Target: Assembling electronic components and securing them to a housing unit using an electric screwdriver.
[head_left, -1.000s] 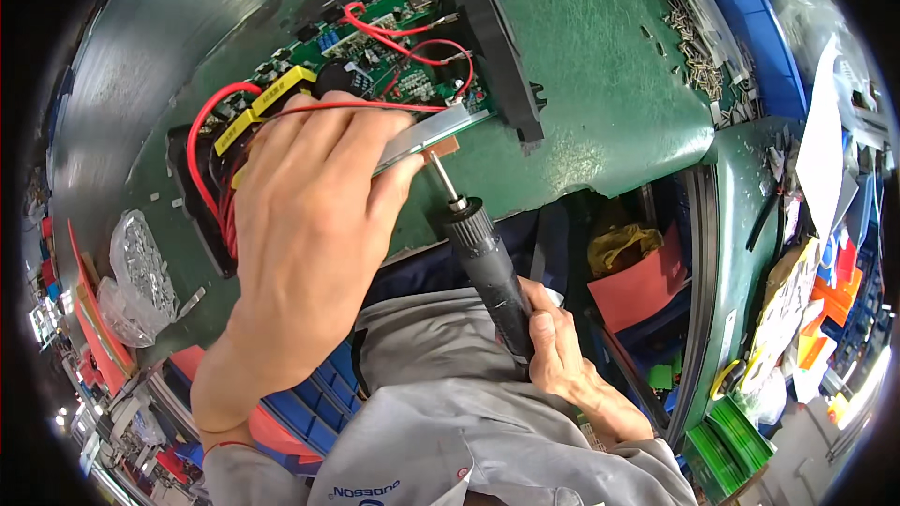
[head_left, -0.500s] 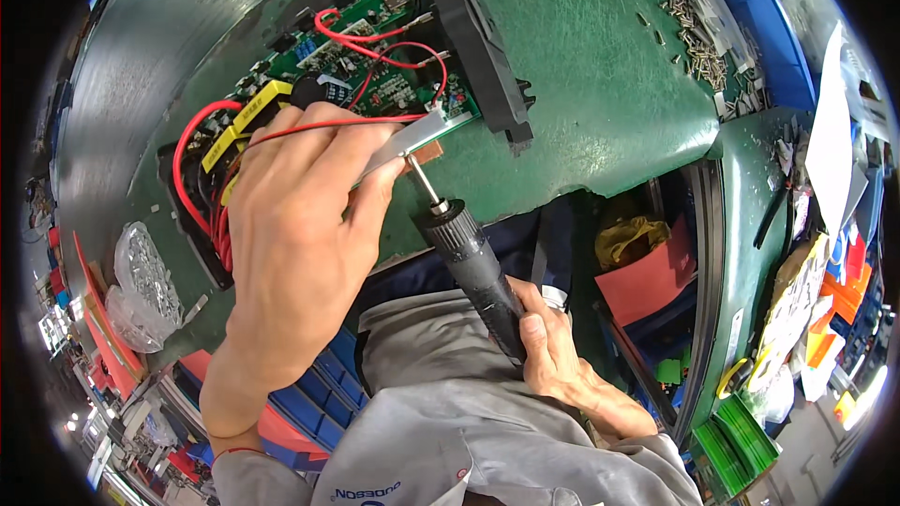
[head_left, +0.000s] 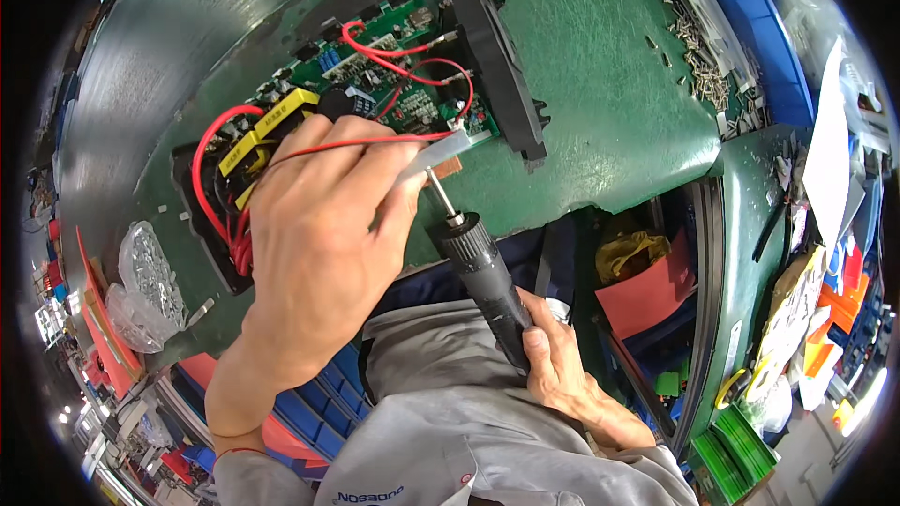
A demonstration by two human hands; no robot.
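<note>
My left hand (head_left: 323,225) is closed over the near edge of a green circuit board (head_left: 412,112), its thumb and fingertips pinching a flat grey metal strip (head_left: 436,156). In my right hand (head_left: 555,356) is a black electric screwdriver (head_left: 489,276). Its thin bit points up and left, and the tip meets the strip's near side beside my left thumb; whether a screw sits there is hidden. Yellow-wrapped transformers (head_left: 286,114) and red wires (head_left: 217,164) crowd the board's left part. A black plastic end panel (head_left: 502,66) stands along its right side.
Loose small screws (head_left: 701,70) lie on the green bench mat (head_left: 600,84) at the far right, near a blue bin (head_left: 769,42). Clear plastic bags (head_left: 145,286) rest at left. Below the bench edge are a red sheet (head_left: 649,292) and a green bin (head_left: 734,450).
The board assembly, my left hand and the screwdriver have shifted slightly right and nearer. Both grips look the same, and the bit stays at the strip.
</note>
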